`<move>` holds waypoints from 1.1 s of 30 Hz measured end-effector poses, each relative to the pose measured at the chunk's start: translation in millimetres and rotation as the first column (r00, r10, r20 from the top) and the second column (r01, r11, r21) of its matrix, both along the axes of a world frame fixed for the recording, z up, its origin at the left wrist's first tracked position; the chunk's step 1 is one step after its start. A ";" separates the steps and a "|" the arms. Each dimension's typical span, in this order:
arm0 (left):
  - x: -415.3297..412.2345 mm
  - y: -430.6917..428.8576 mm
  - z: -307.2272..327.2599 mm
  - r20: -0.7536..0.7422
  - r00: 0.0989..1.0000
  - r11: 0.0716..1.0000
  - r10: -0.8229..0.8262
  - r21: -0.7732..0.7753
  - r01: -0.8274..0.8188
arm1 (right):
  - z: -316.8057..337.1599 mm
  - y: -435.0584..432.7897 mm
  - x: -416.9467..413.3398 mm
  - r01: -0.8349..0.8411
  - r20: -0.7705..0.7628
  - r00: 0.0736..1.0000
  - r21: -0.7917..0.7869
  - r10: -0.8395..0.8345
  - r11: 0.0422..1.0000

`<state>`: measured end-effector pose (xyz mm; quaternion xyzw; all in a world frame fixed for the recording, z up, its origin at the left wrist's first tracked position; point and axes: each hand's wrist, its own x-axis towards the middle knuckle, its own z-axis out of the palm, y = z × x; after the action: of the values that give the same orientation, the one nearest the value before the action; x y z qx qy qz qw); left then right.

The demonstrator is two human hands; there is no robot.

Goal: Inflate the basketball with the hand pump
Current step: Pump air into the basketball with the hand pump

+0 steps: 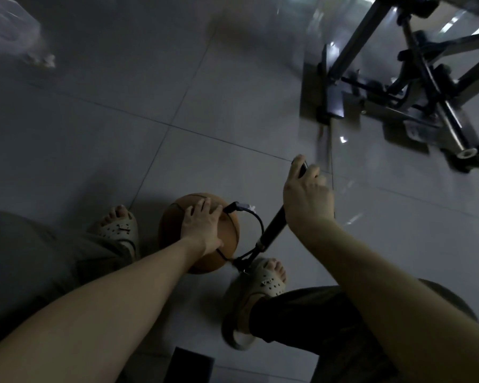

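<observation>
Here the ball (174,225) sits on the floor (177,106) low in the middle of the frame, between the person's feet. The left hand (202,225) lies flat on top of it with fingers spread, pressing rather than gripping. Just right of those fingers, the hose (259,221) meets the ball at the valve, then loops down to the foot of the pump (273,228).

The right hand (307,200) is curled round the handle (302,167), up and to the right of the ball. The pump's long axis is what matters. It slants from the handle at centre right down and left to its base, which sits beside the ball, at the toes of the right foot (266,280). Whether the foot pins that base is too dark to tell.

The handle looks raised, so the next stroke is likely a push down along that slant, toward the base. The right hand alone works the pump while the left steadies the ball. A push off the axis could tip the pump or tug the hose at the valve.
</observation>
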<state>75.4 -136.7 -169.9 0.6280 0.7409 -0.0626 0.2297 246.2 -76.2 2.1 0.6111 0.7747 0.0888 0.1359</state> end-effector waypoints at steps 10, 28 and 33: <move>-1.7 7.9 -6.7 0.029 1.000 0.999 0.013 0.039 -0.014 | -103.8 -36.5 -16.6 -0.012 0.089 0.996 -0.044 0.016 0.999; -5.1 3.8 -3.4 0.034 0.999 1.000 0.000 0.003 0.000 | -31.2 -31.8 16.0 -0.228 -0.037 0.974 -0.122 0.226 0.966; -5.9 -6.4 -4.9 0.030 1.000 0.999 0.010 0.040 -0.012 | 20.3 -9.9 17.6 -0.004 -0.044 0.999 -0.001 0.004 1.000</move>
<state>69.5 -143.1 -174.8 0.6293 0.7420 -0.0372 0.2282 263.8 -86.1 22.5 0.6115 0.7787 0.0750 0.1189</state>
